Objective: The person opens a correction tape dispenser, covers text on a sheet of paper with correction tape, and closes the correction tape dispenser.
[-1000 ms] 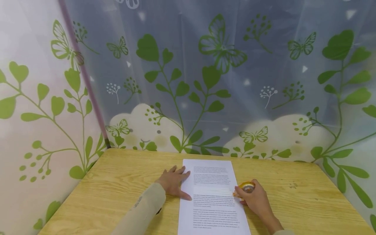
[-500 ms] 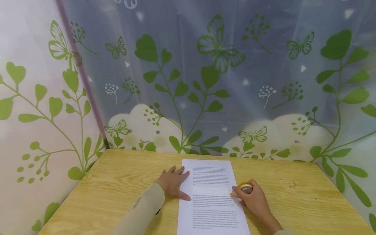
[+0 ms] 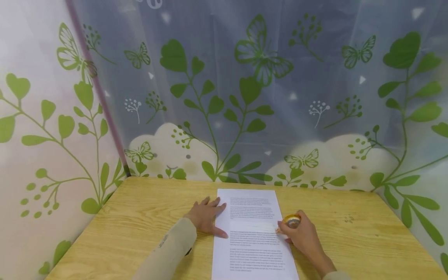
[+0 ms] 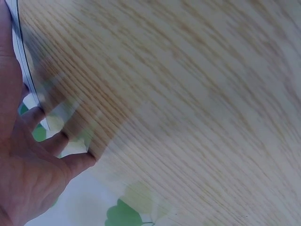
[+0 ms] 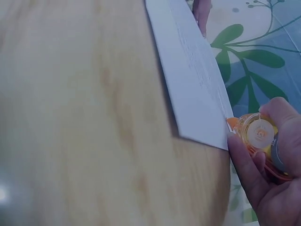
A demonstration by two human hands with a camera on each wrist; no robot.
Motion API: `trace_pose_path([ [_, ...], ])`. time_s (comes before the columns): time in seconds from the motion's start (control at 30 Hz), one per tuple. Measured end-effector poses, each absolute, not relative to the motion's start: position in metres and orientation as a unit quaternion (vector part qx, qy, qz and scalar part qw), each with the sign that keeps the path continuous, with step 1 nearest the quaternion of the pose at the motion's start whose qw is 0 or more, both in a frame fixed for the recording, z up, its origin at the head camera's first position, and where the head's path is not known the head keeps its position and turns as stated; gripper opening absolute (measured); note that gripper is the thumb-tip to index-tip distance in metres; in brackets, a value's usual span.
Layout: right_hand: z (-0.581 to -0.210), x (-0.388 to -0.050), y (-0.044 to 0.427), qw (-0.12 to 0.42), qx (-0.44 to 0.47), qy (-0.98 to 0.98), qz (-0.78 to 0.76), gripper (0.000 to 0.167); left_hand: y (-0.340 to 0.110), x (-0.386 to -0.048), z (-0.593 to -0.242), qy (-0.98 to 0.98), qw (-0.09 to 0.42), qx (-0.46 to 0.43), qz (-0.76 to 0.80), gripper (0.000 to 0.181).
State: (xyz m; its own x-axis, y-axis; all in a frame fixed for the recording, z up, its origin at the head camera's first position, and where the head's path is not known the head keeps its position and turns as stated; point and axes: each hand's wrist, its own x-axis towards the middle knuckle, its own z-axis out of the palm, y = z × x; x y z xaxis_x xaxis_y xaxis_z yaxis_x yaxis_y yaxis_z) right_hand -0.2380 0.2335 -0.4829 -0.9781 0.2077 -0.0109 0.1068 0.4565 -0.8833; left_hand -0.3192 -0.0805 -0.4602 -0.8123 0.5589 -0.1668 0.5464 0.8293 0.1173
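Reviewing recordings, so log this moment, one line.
left hand: touches printed paper; right hand: grips correction tape at paper's right edge; paper: on table

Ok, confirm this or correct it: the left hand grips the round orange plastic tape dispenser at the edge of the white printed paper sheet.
Wrong hand: the right hand, not the left hand, grips the round orange plastic tape dispenser at the edge of the white printed paper sheet, as the head view shows.

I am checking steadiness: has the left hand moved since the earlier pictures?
No, not visibly. In the head view, the left hand keeps its place against the table's far left corner and still touches the printed sheet.
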Motion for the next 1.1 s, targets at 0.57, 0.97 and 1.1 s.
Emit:
trace_pose_path([
  [0.57,-0.492,-0.236,0.250,0.029,-0.138,-0.743,0.654,0.085,-0.080,-0.321,-0.462,0.952,0.095,0.290,0.029,0.105],
  [0.97,-0.478,-0.232,0.217,0.066,-0.166,-0.704,0.687,0.095,-0.080,-0.318,-0.463,0.953,0.092,0.289,0.018,0.105],
  [1.1,-0.475,-0.234,0.187,0.076,-0.174,-0.700,0.689,0.074,-0.080,-0.320,-0.464,0.953,0.088,0.288,0.017,0.106],
])
